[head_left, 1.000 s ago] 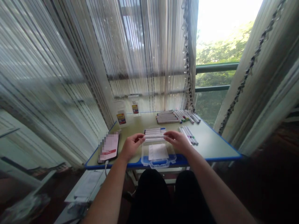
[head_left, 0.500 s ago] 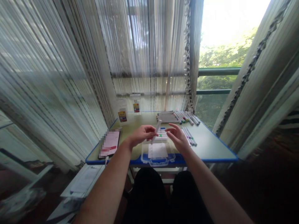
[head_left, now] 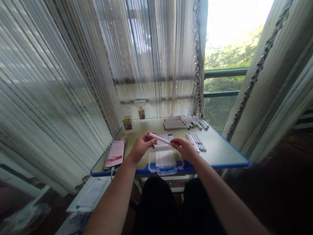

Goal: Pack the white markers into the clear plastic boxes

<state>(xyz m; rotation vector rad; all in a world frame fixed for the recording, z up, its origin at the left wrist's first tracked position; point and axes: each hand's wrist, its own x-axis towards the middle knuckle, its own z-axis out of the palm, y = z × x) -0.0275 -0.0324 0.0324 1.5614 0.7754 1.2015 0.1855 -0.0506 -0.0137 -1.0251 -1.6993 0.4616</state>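
A white marker point(head_left: 160, 138) is held slantwise above the case, its left end higher than its right. My right hand point(head_left: 184, 147) pinches its lower right end between thumb and fingers. Around the upper left end curls my left hand point(head_left: 141, 147), fingers behind the marker and thumb below it. Under both hands is a clear plastic case point(head_left: 151, 163) with a blue edge showing through and a white panel inside. Several white markers point(head_left: 162, 146) lie side by side in its far part, one with a blue band; my hands partly hide them.
More markers point(head_left: 174, 124) lie in rows at the table's back right, and a small group point(head_left: 196, 142) lies right of my right hand. Two clear packages with labels point(head_left: 127, 124) stand at the back left. A phone or tablet point(head_left: 114, 153) with a cable lies left on the blue-edged table point(head_left: 227, 156).
The marker has turned from nearly upright to a flatter slant. My right hand, apart from it before, has closed on its right end. More of the small marker group at right shows.
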